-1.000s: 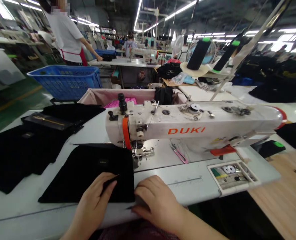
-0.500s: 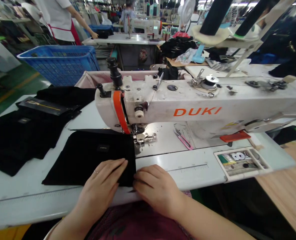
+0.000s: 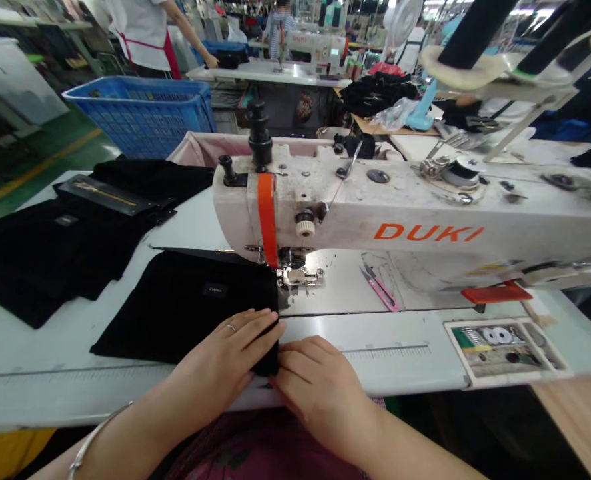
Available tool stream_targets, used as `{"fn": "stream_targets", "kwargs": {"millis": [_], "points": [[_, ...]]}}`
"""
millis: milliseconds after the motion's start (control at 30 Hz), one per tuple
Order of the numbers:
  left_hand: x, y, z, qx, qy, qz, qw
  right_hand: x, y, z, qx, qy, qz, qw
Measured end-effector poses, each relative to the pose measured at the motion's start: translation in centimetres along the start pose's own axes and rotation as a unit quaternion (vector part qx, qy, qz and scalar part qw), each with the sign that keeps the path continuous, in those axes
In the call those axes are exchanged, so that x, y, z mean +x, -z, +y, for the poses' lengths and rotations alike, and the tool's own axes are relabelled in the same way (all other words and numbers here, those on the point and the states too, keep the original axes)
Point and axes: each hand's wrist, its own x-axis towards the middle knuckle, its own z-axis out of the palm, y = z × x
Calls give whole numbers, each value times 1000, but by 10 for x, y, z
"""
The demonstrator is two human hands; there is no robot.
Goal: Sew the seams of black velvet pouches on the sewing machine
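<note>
A black fabric piece (image 3: 175, 307) with a small label lies on the sewing machine table, its right edge beside the presser foot (image 3: 295, 277). My left hand (image 3: 230, 353) rests flat on this fabric, fingers stretched out and tips at the right edge. At the near right corner, my right hand (image 3: 315, 387) has its fingers curled together and pinches the edge of the fabric. The sewing machine (image 3: 405, 207) stands just beyond both hands. Its needle tip is hard to make out.
More black fabric pieces (image 3: 40, 260) lie at the left, with a dark zippered strip (image 3: 105, 193) on top. Pink-handled thread snips (image 3: 381, 288) rest under the machine arm. A parts tray (image 3: 508, 350) is set in the table at right. Behind stands a blue basket (image 3: 140, 113).
My left hand has slid right across the fabric to its right edge. My right hand stays at the near corner. The camera view has turned slightly.
</note>
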Motion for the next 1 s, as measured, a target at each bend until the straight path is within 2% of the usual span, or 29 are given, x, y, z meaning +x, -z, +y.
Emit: {"fn": "stream_targets", "kwargs": {"millis": [133, 400, 467, 600, 700, 1000], "points": [[4, -4, -1, 8, 6, 2, 1000, 5, 4, 1, -19, 7, -19, 1000], [12, -10, -17, 35, 8, -4, 999, 12, 7, 12, -22, -5, -15, 1000], [11, -9, -19, 29, -10, 7, 999, 12, 6, 14, -19, -12, -9, 1000], [-2, -9, -21, -27, -69, 66, 995, 10, 7, 16, -3, -28, 6, 1000], [-8, -8, -22, -69, -80, 99, 989, 9, 9, 16, 4, -32, -3, 999], [0, -6, -21, -95, -60, 96, 989, 12, 10, 14, 16, -37, 1, 999]]}}
